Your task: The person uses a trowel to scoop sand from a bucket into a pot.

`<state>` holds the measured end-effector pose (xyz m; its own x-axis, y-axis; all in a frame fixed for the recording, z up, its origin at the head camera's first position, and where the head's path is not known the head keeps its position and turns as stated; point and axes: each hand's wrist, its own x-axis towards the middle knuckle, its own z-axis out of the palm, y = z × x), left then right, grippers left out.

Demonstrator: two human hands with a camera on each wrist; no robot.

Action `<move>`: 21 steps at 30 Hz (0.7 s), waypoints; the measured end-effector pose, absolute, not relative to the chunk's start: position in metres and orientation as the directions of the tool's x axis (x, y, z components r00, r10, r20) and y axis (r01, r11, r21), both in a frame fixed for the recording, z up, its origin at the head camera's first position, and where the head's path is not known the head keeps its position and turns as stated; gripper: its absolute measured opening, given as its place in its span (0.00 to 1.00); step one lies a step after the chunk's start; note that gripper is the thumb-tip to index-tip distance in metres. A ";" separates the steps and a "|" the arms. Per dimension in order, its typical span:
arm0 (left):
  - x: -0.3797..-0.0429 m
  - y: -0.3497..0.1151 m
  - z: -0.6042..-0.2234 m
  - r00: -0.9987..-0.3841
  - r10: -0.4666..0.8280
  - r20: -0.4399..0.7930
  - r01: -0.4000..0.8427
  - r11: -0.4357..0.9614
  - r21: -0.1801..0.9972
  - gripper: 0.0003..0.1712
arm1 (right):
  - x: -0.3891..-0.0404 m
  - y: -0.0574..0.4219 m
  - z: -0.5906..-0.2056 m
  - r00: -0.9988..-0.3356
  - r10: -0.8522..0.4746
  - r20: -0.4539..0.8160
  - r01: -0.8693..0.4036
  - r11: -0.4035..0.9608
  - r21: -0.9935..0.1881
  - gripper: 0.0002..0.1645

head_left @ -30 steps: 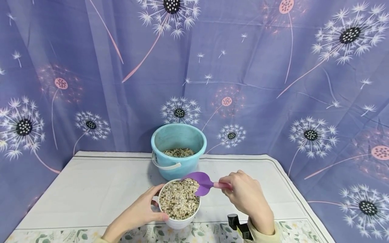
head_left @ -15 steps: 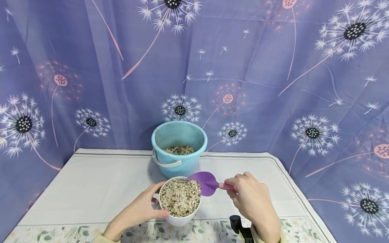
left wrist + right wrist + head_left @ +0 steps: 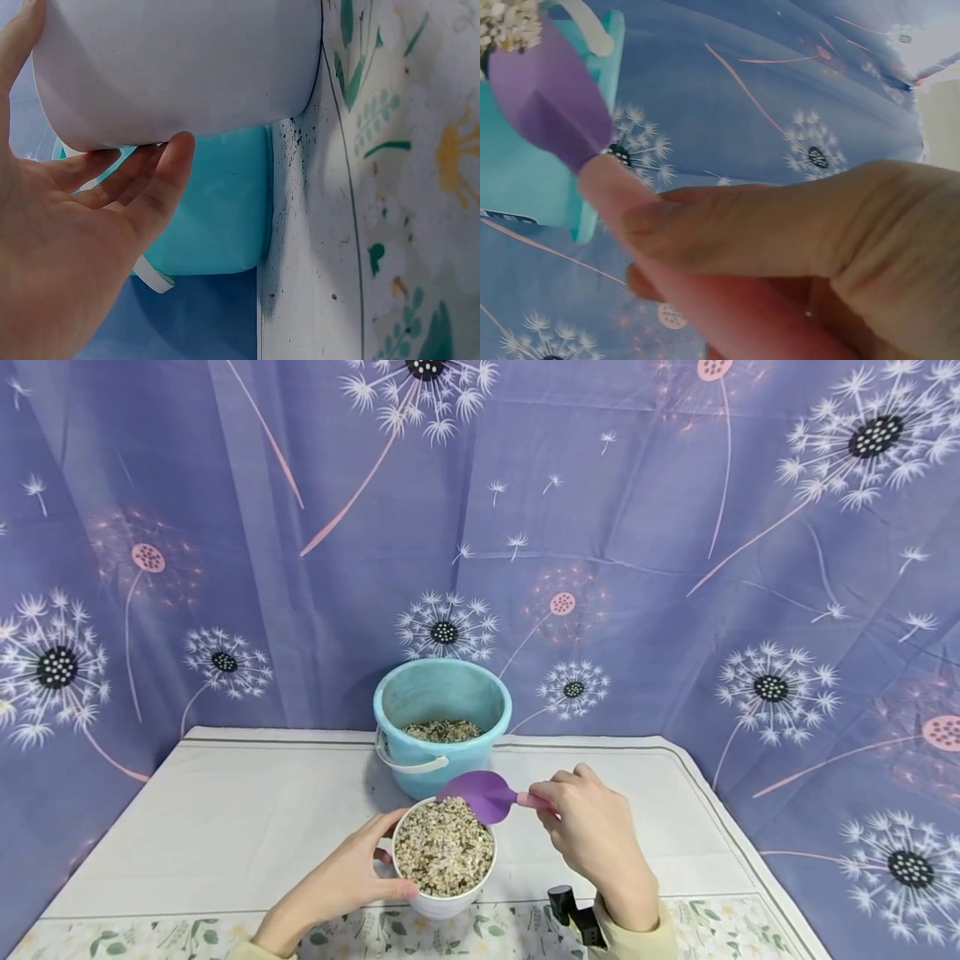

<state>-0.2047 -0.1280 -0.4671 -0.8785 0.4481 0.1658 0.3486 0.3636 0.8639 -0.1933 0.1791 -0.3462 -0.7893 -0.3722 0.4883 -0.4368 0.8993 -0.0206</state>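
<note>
A round white pot (image 3: 444, 906), heaped with a coarse, grainy beige-and-brown mix (image 3: 444, 852), stands near the front of the table. My left hand (image 3: 341, 872) holds its left side, thumb at the front and fingers around the back; the left wrist view shows the fingertips against the pot's wall (image 3: 180, 67). In my right hand (image 3: 596, 831) is a small trowel with a purple blade (image 3: 483, 795) and a pink handle. Thumb and fingers grip that handle (image 3: 630, 202). The blade lies over the pot's back right rim, its tip at the mix.
Just behind the pot stands a light blue bucket (image 3: 480, 764) with more of the mix inside and a white handle hanging in front. A white cloth with a leafy front border (image 3: 180, 935) covers the table. A blue dandelion curtain (image 3: 337, 610) closes off the back and sides.
The trowel first shifted slightly right, then came back left and farther toward the pot's back rim. My left hand keeps its hold on the pot. The head view tipped slightly.
</note>
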 end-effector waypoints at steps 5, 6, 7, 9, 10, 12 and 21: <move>-0.206 -0.127 -0.468 -0.877 0.450 0.169 0.352 0.362 0.863 0.54 | -0.202 0.178 -0.351 -0.741 -0.411 0.531 -0.488 0.873 -0.005 0.14; -0.206 -0.127 -0.468 -0.877 0.450 0.167 0.350 0.362 0.864 0.54 | -0.203 0.178 -0.351 -0.733 -0.419 0.536 -0.496 0.868 0.000 0.14; -0.206 -0.127 -0.468 -0.878 0.450 0.166 0.349 0.363 0.864 0.54 | -0.204 0.178 -0.351 -0.726 -0.424 0.541 -0.503 0.864 0.002 0.14; -0.206 -0.127 -0.468 -0.880 0.449 0.159 0.343 0.365 0.865 0.54 | -0.204 0.179 -0.350 -0.712 -0.434 0.552 -0.514 0.858 0.010 0.15; -0.206 -0.127 -0.468 -0.880 0.449 0.157 0.341 0.367 0.866 0.54 | -0.204 0.180 -0.350 -0.708 -0.434 0.557 -0.515 0.857 0.013 0.15; -0.206 -0.127 -0.467 -0.882 0.447 0.150 0.336 0.371 0.866 0.54 | -0.203 0.182 -0.348 -0.700 -0.431 0.570 -0.514 0.857 0.017 0.16; -0.206 -0.128 -0.468 -0.882 0.446 0.152 0.335 0.367 0.868 0.53 | -0.195 0.190 -0.341 -0.689 -0.411 0.597 -0.504 0.864 0.012 0.18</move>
